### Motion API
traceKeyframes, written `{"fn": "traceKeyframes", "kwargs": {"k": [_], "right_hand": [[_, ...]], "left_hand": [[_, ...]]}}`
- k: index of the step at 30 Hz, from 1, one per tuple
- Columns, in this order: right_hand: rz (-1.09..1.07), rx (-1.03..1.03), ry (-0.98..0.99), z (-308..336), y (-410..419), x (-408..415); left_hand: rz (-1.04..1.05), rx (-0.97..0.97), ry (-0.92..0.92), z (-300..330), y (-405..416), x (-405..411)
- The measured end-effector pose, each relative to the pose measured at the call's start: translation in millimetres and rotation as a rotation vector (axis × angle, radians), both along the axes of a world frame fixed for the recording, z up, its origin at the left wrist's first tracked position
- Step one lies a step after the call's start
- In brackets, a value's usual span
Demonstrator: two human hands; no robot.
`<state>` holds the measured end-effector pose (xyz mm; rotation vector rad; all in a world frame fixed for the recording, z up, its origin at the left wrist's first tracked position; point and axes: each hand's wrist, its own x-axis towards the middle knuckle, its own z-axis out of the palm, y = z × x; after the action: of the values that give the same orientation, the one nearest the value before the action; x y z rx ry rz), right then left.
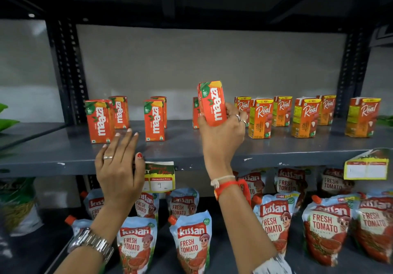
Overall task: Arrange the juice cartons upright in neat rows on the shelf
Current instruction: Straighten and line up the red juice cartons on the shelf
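My right hand (221, 137) grips an orange Maaza carton (211, 103), upright and lifted above the grey shelf (191, 148) near its middle. Behind it another Maaza carton (195, 113) stands partly hidden. Two pairs of Maaza cartons stand upright on the left: one pair (100, 120) near the post, another pair (154, 120) further right. Several Real litchi cartons (260, 118) stand upright in staggered rows on the right, with one (362, 117) apart at the far right. My left hand (118, 165) rests flat on the shelf's front edge, fingers spread, holding nothing.
Dark perforated posts (68, 71) frame the shelf bay. Price tags (160, 177) hang from the front lip. On the shelf below lie several Kissan tomato ketchup pouches (191, 241). Green packaging (6, 120) shows at the far left.
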<state>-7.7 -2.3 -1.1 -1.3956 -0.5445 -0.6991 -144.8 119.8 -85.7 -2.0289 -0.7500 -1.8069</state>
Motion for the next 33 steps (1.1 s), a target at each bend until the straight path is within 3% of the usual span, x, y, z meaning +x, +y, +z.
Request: {"fn": "traceKeyframes", "kwargs": {"k": [4, 16, 33], "right_hand": [[0.142, -0.218, 0.189, 11, 9, 20], [0.217, -0.495, 0.248, 15, 28, 40], [0.331, -0.585, 0.299, 10, 21, 44]], "left_hand": [[0.013, 0.003, 0.011, 0, 0, -1], [0.0, -0.016, 0.028, 0, -2, -3], [-0.009, -0.039, 0.05, 0, -3, -6]]}}
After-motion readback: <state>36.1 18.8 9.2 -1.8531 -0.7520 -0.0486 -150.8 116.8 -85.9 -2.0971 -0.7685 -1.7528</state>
